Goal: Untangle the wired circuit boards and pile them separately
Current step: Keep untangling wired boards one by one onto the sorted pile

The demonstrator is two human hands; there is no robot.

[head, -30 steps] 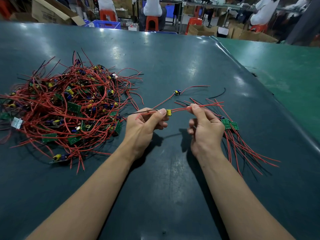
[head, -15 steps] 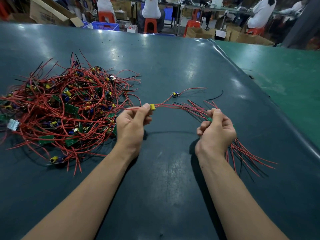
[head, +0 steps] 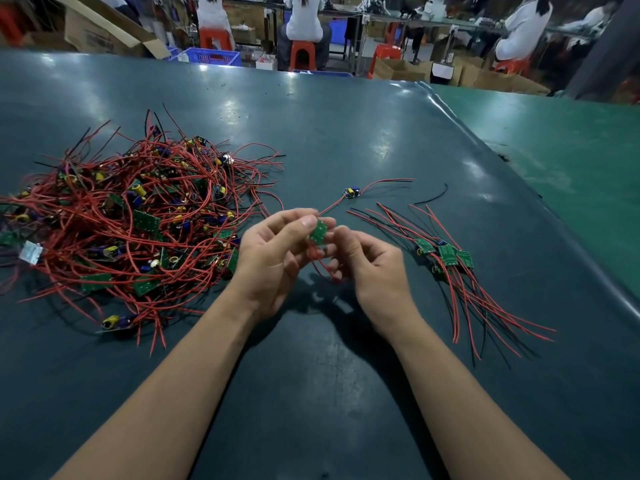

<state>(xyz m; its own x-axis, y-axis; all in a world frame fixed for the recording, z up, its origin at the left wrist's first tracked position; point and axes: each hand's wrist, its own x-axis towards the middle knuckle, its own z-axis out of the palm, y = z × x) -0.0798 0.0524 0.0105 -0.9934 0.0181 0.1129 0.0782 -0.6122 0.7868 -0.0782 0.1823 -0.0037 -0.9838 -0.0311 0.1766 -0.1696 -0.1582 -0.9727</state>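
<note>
Both hands meet above the table (head: 346, 393): the left hand (head: 273, 251) pinches a small green board (head: 318, 232), and the right hand (head: 370, 265) curls round its red wires (head: 320, 268). Best draw those wires out straight before laying it on the sorted pile (head: 446, 254), well clear of the tangled heap (head: 138, 223).

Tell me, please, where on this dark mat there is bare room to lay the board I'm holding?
Bare mat lies beyond the lone small circuit board, and near you between your forearms. It is crowded left at the tangled red-wired heap and right around the sorted green boards.
</note>
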